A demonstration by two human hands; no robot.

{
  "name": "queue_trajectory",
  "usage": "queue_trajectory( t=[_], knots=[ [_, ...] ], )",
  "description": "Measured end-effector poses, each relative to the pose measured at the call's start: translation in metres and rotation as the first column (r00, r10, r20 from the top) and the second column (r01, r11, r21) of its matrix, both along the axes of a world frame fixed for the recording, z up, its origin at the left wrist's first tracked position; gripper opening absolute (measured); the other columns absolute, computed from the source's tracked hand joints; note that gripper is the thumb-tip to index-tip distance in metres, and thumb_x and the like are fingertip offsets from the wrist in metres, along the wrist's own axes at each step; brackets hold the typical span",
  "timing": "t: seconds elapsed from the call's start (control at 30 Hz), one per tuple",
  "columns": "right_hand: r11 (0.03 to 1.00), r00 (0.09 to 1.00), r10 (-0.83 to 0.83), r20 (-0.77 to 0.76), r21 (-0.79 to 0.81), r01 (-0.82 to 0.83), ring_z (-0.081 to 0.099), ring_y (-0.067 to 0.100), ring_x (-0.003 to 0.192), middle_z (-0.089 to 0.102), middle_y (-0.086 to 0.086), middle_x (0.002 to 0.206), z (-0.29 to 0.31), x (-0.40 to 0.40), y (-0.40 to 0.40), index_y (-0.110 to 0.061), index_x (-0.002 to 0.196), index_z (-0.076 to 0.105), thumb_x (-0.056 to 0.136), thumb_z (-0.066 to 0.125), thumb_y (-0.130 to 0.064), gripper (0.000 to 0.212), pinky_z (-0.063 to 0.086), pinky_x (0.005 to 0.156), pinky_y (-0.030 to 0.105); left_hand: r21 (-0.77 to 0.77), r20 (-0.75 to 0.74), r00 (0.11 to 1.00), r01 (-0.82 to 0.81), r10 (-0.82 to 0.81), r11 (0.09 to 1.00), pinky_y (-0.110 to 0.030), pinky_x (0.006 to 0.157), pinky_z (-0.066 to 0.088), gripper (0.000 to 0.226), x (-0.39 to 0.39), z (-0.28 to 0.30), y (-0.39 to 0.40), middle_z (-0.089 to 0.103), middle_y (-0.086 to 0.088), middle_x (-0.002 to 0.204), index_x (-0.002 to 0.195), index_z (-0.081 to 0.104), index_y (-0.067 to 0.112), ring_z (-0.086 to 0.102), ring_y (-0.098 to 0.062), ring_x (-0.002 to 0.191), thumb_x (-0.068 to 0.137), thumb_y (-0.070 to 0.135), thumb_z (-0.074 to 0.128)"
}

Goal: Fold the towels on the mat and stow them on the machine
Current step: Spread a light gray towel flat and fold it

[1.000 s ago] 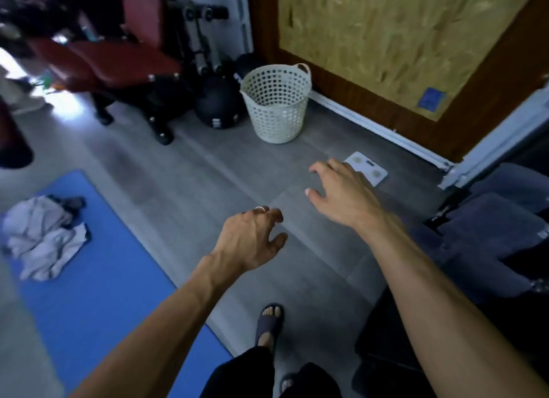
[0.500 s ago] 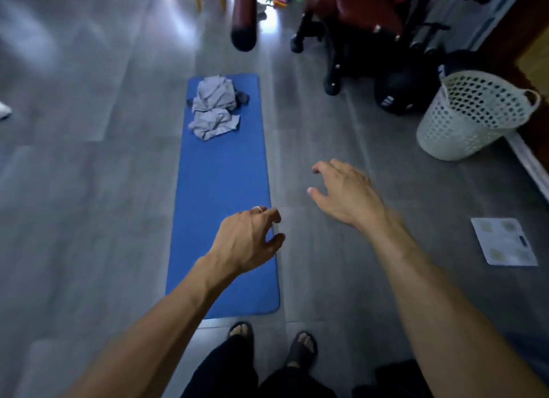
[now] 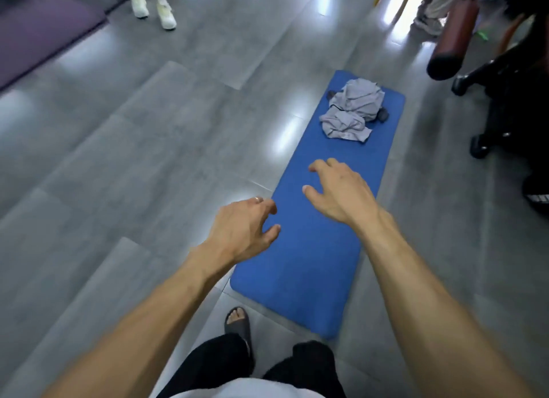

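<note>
Two towels [image 3: 350, 110] heaped at mat [image 3: 312, 264] far edge

Cool, even indoor light was seen throughout. Bright glare was thrown on the glossy floor [image 3: 148, 165] at one o'clock, and paler streaks were laid beside the mat [image 3: 320, 249]. Motion blur was noted everywhere, heaviest toward nine o'clock. Wide-angle bending was seen at the edges. Shadows were kept soft.
</note>
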State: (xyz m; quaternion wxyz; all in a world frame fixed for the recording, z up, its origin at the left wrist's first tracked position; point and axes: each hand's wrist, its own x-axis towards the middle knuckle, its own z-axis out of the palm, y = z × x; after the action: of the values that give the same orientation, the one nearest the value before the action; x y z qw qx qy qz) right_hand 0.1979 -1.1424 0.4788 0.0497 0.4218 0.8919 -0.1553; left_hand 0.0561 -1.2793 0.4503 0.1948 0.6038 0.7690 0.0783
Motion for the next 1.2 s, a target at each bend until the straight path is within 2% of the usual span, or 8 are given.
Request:
queue_trajectory(
  t=[0.27, 0.43, 0.6, 0.77, 1.0, 1.2],
  knots=[
    [0.986, 0.986, 0.165, 0.034, -0.021, -0.164, 0.050, 0.029, 0.116, 0.050, 0.007, 0.131, -0.006, -0.176, 0.033, -0.018, 0.139, 0.043, 0.096, 0.047, -0.039, 0.048, 0.041, 0.092, 0.042, 0.010, 0.023, 0.985, -0.173, 0.172, 0.985, -0.035, 0.078, 0.051, 0.034, -0.151, 0.000, 0.015, 0.064, 0.008, 0.110, 0.118, 0.057, 0.026, 0.062, -0.015, 0.098, 0.090, 0.045, 0.054],
    [0.986, 0.985, 0.170, 0.017, -0.010, -0.169, 0.050, 0.028, 0.116, 0.050, 0.006, 0.131, -0.022, -0.270, 0.085, -0.018, 0.139, 0.042, 0.096, 0.046, -0.038, 0.048, 0.040, 0.090, 0.040, -0.019, -0.025, 0.988, -0.152, 0.152, 0.988, -0.035, 0.078, 0.050, 0.036, -0.241, -0.013, 0.059, 0.063, 0.009, 0.110, 0.119, 0.056, 0.027, 0.061, -0.017, 0.099, 0.089, 0.047, 0.053],
    [0.997, 0.997, 0.081, -0.009, -0.013, -0.081, 0.050, 0.028, 0.118, 0.050, 0.006, 0.131, -0.026, -0.350, 0.166, -0.018, 0.139, 0.043, 0.096, 0.047, -0.039, 0.048, 0.040, 0.090, 0.040, -0.032, -0.043, 0.994, -0.105, 0.103, 0.994, -0.034, 0.077, 0.051, 0.034, -0.331, -0.015, 0.140, 0.063, 0.009, 0.110, 0.117, 0.056, 0.028, 0.061, -0.016, 0.099, 0.089, 0.047, 0.052],
    [0.999, 0.998, -0.025, -0.062, 0.019, 0.026, 0.050, 0.029, 0.116, 0.053, 0.007, 0.127, -0.016, -0.397, 0.249, -0.018, 0.136, 0.046, 0.095, 0.049, -0.040, 0.047, 0.042, 0.088, 0.040, -0.016, -0.029, 0.999, -0.046, 0.046, 0.999, -0.033, 0.077, 0.050, 0.033, -0.393, -0.002, 0.237, 0.064, 0.009, 0.108, 0.115, 0.058, 0.028, 0.062, -0.017, 0.097, 0.087, 0.046, 0.055],
    [0.975, 0.973, -0.219, -0.075, 0.029, 0.222, 0.051, 0.028, 0.116, 0.053, 0.007, 0.129, -0.025, -0.426, 0.375, -0.017, 0.134, 0.046, 0.095, 0.049, -0.040, 0.046, 0.041, 0.087, 0.039, -0.026, -0.012, 0.987, 0.157, -0.158, 0.987, -0.031, 0.075, 0.049, 0.033, -0.450, -0.015, 0.390, 0.064, 0.009, 0.109, 0.115, 0.057, 0.029, 0.062, -0.016, 0.098, 0.087, 0.047, 0.055],
    [0.893, 0.889, -0.449, -0.089, -0.024, 0.449, 0.050, 0.029, 0.119, 0.052, 0.008, 0.132, -0.041, -0.423, 0.486, -0.015, 0.135, 0.047, 0.095, 0.051, -0.037, 0.046, 0.043, 0.092, 0.042, -0.102, 0.019, 0.928, 0.371, -0.371, 0.923, -0.029, 0.075, 0.047, 0.035, -0.469, -0.036, 0.536, 0.064, 0.008, 0.112, 0.118, 0.057, 0.028, 0.062, -0.017, 0.100, 0.089, 0.046, 0.054]
  ],
)
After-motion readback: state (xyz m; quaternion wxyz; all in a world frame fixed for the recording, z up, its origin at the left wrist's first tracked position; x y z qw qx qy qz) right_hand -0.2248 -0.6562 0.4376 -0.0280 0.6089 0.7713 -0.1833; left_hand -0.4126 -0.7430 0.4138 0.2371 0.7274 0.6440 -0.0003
